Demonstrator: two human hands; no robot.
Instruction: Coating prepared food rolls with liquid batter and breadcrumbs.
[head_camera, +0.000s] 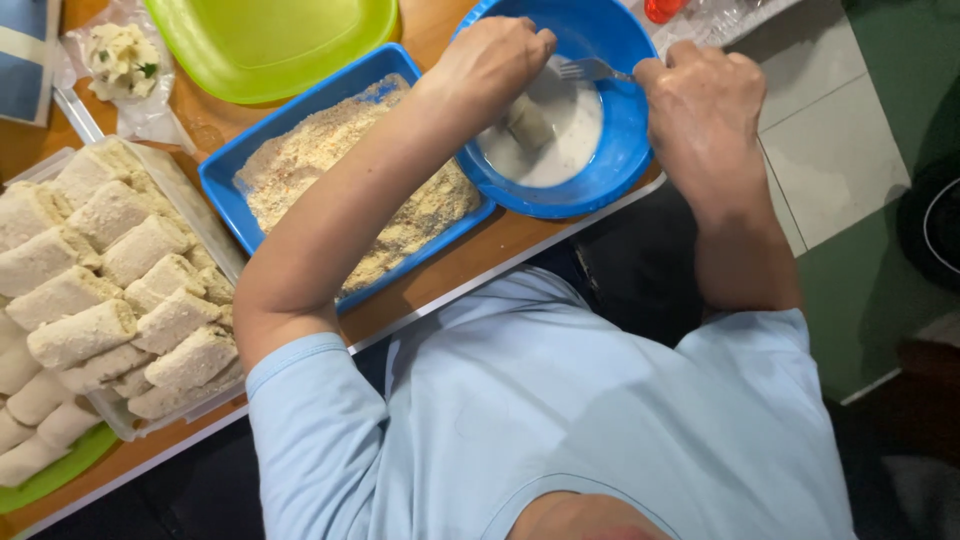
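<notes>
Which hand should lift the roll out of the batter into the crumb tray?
Left, probably: the left hand grips the roll, and the crumb tray lies on its side; the right hand holds the fork.

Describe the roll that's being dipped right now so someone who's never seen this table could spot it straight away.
Find the round blue bowl of white batter at the table's edge, beside the blue tray of crumbs. The roll lies in that batter under the left hand, near the fork in the right hand. Unlike the breaded rolls stacked in the clear container, it is wet and uncoated.
</notes>
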